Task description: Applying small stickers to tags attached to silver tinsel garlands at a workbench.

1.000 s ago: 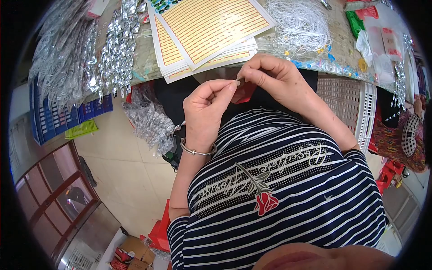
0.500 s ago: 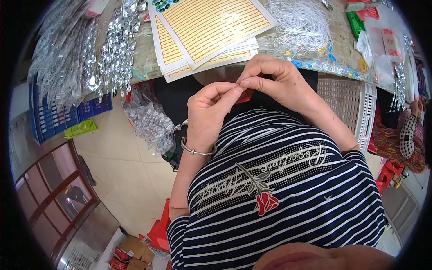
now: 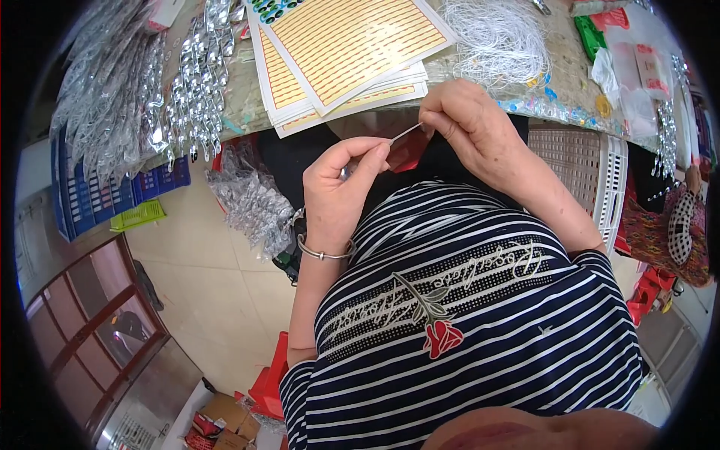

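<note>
Between my two hands runs a short, thin, pale strand (image 3: 406,133), held straight just in front of the table edge. My left hand (image 3: 335,180) pinches its lower end between thumb and index finger. The upper end is in the closed fingers of my right hand (image 3: 474,127). Whether it is string or something stiffer cannot be made out. Beyond the hands lies a stack of yellow sheets with rows of red lines (image 3: 360,56). To its right is a tangled heap of white string (image 3: 495,41).
Clear-wrapped silvery strips (image 3: 199,82) hang over the table edge at left. Below stand a blue crate (image 3: 86,187) and a green basket (image 3: 139,215). A pale plastic crate (image 3: 577,169) is under the table at right. Another person's patterned sleeve (image 3: 680,225) shows far right.
My hands have drawn apart from fingertips touching. The right moved up and right, the left slightly left, and the thin strand now shows between them.
</note>
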The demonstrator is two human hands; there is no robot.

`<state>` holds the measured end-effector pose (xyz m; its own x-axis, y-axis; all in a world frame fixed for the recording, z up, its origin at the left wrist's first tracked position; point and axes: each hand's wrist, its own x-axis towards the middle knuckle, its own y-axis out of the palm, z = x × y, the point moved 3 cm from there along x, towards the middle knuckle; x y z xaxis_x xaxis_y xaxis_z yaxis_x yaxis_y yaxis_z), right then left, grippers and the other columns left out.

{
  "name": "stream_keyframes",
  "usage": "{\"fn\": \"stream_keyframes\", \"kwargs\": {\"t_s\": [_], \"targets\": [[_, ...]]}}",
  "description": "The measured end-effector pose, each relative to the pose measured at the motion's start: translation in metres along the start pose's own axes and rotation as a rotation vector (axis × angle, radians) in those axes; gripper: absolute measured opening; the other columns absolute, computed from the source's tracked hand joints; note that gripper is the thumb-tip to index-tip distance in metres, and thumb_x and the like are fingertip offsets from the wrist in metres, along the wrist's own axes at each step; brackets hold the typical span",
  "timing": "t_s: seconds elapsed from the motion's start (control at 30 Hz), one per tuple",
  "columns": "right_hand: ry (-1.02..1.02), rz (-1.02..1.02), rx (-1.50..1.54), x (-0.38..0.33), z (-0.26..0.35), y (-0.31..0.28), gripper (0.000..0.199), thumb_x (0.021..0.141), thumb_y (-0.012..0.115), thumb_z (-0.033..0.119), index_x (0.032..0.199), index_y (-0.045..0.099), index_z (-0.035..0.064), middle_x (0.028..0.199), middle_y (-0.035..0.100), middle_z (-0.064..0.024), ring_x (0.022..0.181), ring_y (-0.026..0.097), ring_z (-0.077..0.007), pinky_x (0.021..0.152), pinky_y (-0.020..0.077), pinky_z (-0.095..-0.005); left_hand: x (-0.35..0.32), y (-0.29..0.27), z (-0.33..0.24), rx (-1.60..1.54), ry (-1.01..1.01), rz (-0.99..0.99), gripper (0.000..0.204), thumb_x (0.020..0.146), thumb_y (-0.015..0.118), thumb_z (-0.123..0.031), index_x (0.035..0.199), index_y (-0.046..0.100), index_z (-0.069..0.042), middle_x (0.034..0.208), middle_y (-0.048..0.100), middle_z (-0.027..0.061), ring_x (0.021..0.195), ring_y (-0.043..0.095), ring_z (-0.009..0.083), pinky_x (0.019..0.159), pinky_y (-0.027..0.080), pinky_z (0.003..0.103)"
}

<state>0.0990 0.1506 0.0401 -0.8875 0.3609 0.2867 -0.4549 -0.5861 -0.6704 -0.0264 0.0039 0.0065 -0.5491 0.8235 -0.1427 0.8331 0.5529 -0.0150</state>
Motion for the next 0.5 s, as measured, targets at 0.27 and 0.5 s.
{"fn": "stream_keyframes", "kwargs": {"t_s": [0.27, 0.5], "targets": [[0.467, 0.105, 0.813, -0.006, -0.008, 0.007, 0.021, 0.098, 0.048, 0.019, 0.091, 0.056, 0.0008, 0.087, 0.06, -0.0023, 0.082, 0.053, -0.01, 0.078, 0.0441, -0.0256, 0.002, 0.001, 0.002, -0.13, -0.08, -0.048, 0.011, 0.086, 0.066, -0.006, 0.095, 0.068, 0.0, 0.078, 0.066, 0.0014, 0.066, 0.056, 0.0016, 0.054, 0.04, 0.015], [0.419, 0.068, 0.832, 0.001, 0.003, 0.013, 0.016, 0.096, 0.052, 0.013, 0.093, 0.061, 0.0008, 0.097, 0.066, -0.0055, 0.089, 0.058, -0.0085, 0.081, 0.0451, -0.025, 0.004, 0.007, -0.002, -0.098, -0.081, 0.002, 0.013, 0.087, 0.065, -0.006, 0.097, 0.067, 0.001, 0.081, 0.065, 0.0023, 0.067, 0.054, 0.0037, 0.056, 0.039, 0.017]]}}
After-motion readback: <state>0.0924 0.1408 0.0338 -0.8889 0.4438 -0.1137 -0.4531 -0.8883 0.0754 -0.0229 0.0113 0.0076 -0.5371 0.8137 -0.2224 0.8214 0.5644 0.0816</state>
